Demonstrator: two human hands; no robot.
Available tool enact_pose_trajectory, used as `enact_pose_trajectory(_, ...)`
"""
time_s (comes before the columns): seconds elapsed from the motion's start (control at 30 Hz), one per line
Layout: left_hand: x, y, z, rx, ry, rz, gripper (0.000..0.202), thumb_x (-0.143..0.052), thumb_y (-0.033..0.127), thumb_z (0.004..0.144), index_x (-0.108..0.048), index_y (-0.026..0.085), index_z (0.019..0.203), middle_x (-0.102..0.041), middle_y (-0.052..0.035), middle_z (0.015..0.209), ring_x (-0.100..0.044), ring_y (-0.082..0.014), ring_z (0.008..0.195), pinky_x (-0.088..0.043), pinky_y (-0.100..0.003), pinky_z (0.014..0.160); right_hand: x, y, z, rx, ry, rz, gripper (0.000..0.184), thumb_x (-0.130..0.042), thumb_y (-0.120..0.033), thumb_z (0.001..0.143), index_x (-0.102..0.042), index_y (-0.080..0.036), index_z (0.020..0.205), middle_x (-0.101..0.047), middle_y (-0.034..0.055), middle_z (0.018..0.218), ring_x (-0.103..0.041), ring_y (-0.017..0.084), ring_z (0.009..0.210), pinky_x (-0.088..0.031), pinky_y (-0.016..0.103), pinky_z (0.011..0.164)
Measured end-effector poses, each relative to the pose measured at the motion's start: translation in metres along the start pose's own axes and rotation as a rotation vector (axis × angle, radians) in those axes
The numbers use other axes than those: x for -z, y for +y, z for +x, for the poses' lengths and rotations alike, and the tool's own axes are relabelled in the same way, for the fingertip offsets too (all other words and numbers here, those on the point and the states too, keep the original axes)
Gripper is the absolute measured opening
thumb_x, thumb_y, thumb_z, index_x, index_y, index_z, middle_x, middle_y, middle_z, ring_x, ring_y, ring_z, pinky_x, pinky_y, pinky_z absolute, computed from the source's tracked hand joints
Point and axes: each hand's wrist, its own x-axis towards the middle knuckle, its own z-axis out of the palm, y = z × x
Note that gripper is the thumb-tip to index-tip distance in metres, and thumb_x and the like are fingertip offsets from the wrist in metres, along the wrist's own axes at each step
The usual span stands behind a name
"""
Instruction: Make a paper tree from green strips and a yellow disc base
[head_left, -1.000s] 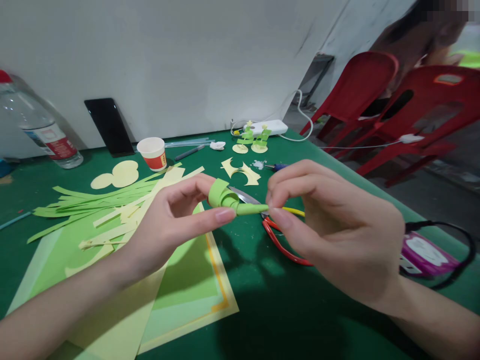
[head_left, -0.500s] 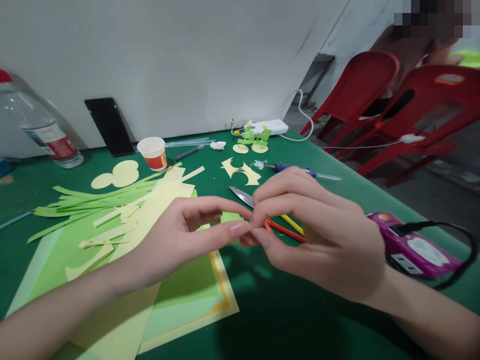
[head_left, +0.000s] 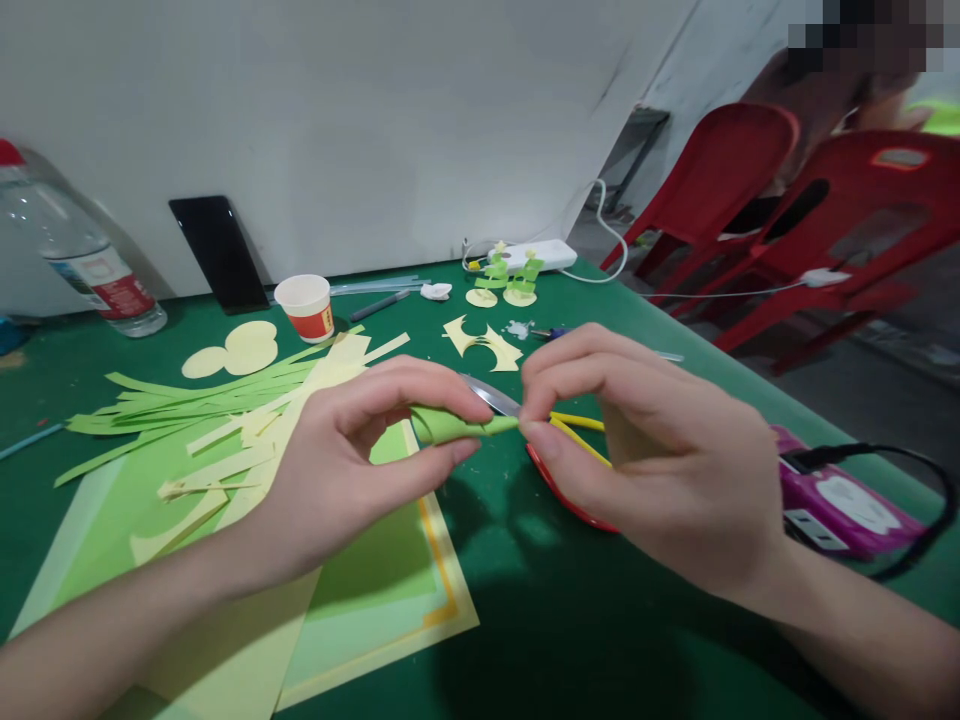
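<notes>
Here, both hands [head_left: 330, 455] [head_left: 667, 455] narrow around a green paper roll [head_left: 442, 426]; below, a green tabletop [head_left: 555, 630]; rightward, red chairs [head_left: 739, 180].

Curled green paper [head_left: 436, 426] partly behind hands [head_left: 334, 450] [head_left: 660, 450]

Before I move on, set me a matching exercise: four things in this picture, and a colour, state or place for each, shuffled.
Things:
1. Phone
2. Cup
3. Green paper roll
4. Bottle

Descriptions:
A. held by the left hand and right hand
B. clear and red-capped
C. black and propped up
D. open-topped, white and red

Pairs: 1-C, 2-D, 3-A, 4-B
</notes>
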Motion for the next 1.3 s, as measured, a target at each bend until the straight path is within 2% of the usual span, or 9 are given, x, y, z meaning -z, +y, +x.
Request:
enact_pose_trajectory(0.23, -0.0006, 0.0011, -0.0004, -0.066, -0.003, 0.116, 0.018, -0.067, 0.006, 0.072, -0.064, 0.022, 0.081, -0.062, -0.0032, 0.092, -0.057, -0.0162, 0.09, -0.047, -0.028, 0.079, -0.0012, -0.001, 0.0006, -0.299, -0.091, 0.247, 0.011, -0.053, -0.011, 0.074, -0.051, -0.019, 0.066, -0.056, 0.0, 0.067, -0.053, 0.011, 0.066, -0.046, 0.022, 0.059)
enact_pose_trajectory(0.43, 0.0001, 0.0001, -0.001, -0.023, -0.043, 0.02, 0.012, -0.063, 0.008, 0.076, -0.061, 0.019, 0.081, -0.061, -0.0029, 0.088, -0.056, -0.013, 0.083, -0.048, -0.025, 0.074, -0.0038, 0.0015, 0.0001, -0.509, -0.218, 0.475, 0.01, -0.053, -0.016, 0.076, -0.053, -0.019, 0.067, -0.055, 0.0004, 0.067, -0.052, 0.012, 0.065, -0.045, 0.023, 0.059)
enact_pose_trajectory(0.63, 0.001, -0.0026, -0.0004, -0.064, -0.067, 0.121, 0.018, -0.058, 0.005, 0.078, -0.058, 0.02, 0.089, -0.06, -0.0004, 0.09, -0.056, -0.0114, 0.085, -0.047, -0.024, 0.078, -0.0026, 0.0025, 0.0016, -0.835, -0.304, 0.742, 0.016, -0.06, -0.031, 0.075, -0.056, -0.019, 0.065, -0.052, -0.0001, 0.067, -0.047, 0.011, 0.065, -0.04, 0.022, 0.059)
enact_pose_trajectory(0.77, 0.0009, -0.0034, -0.0005, -0.063, -0.077, 0.218, 0.02, -0.056, 0.003, 0.079, -0.057, 0.019, 0.089, -0.059, 0.0013, 0.089, -0.055, -0.0092, 0.085, -0.045, -0.021, 0.077, -0.0064, 0.0034, 0.0001, -0.896, -0.311, 0.765, 0.015, -0.062, -0.033, 0.074, -0.06, -0.019, 0.07, -0.055, -0.0005, 0.073, -0.049, 0.011, 0.071, -0.041, 0.022, 0.066)
enact_pose_trajectory(0.93, 0.0027, -0.0025, -0.0014, -0.042, -0.052, 0.245, 0.014, -0.058, 0.006, 0.079, -0.059, 0.019, 0.085, -0.061, 0.0024, 0.086, -0.056, -0.0087, 0.084, -0.045, -0.021, 0.077, -0.0066, 0.0019, 0.0002, -0.731, -0.304, 0.656, 0.014, -0.057, -0.028, 0.079, -0.055, -0.02, 0.068, -0.056, -0.0008, 0.071, -0.05, 0.01, 0.068, -0.043, 0.023, 0.064)
enact_pose_trajectory(1.07, 0.0041, -0.0016, -0.0003, 0.014, -0.036, 0.174, 0.011, -0.058, 0.01, 0.08, -0.06, 0.021, 0.083, -0.062, 0.0036, 0.085, -0.057, -0.0091, 0.085, -0.046, -0.021, 0.078, -0.0049, 0.0003, -0.0004, -0.312, -0.142, 0.326, 0.007, -0.058, -0.014, 0.076, -0.054, -0.02, 0.075, -0.055, 0.0, 0.075, -0.051, 0.011, 0.07, -0.044, 0.024, 0.063)
enact_pose_trajectory(1.13, 0.0038, -0.0016, 0.0004, 0.039, -0.043, 0.15, 0.01, -0.058, 0.012, 0.08, -0.061, 0.022, 0.082, -0.062, 0.0043, 0.085, -0.057, -0.0089, 0.083, -0.046, -0.021, 0.077, -0.0048, 0.0007, -0.0016, -0.092, -0.059, 0.141, 0.015, -0.06, -0.007, 0.072, -0.055, -0.02, 0.079, -0.056, 0.0013, 0.079, -0.053, 0.011, 0.074, -0.045, 0.025, 0.065)
enact_pose_trajectory(1.2, 0.003, -0.0018, 0.0006, 0.058, -0.05, 0.144, 0.011, -0.058, 0.012, 0.08, -0.061, 0.022, 0.082, -0.063, 0.0051, 0.085, -0.058, -0.0089, 0.083, -0.046, -0.022, 0.078, -0.0048, 0.0013, -0.0025, 0.046, -0.036, 0.003, 0.018, -0.061, -0.005, 0.072, -0.056, -0.02, 0.081, -0.057, 0.0027, 0.081, -0.055, 0.012, 0.075, -0.046, 0.026, 0.065)
enact_pose_trajectory(1.3, 0.0024, -0.0022, 0.0, 0.069, -0.058, 0.155, 0.015, -0.058, 0.009, 0.08, -0.062, 0.024, 0.083, -0.064, 0.0066, 0.086, -0.058, -0.0087, 0.086, -0.045, -0.021, 0.081, -0.0042, 0.0018, -0.0028, 0.157, -0.015, -0.153, 0.016, -0.061, -0.007, 0.074, -0.057, -0.021, 0.08, -0.059, 0.0038, 0.079, -0.056, 0.013, 0.073, -0.046, 0.028, 0.063)
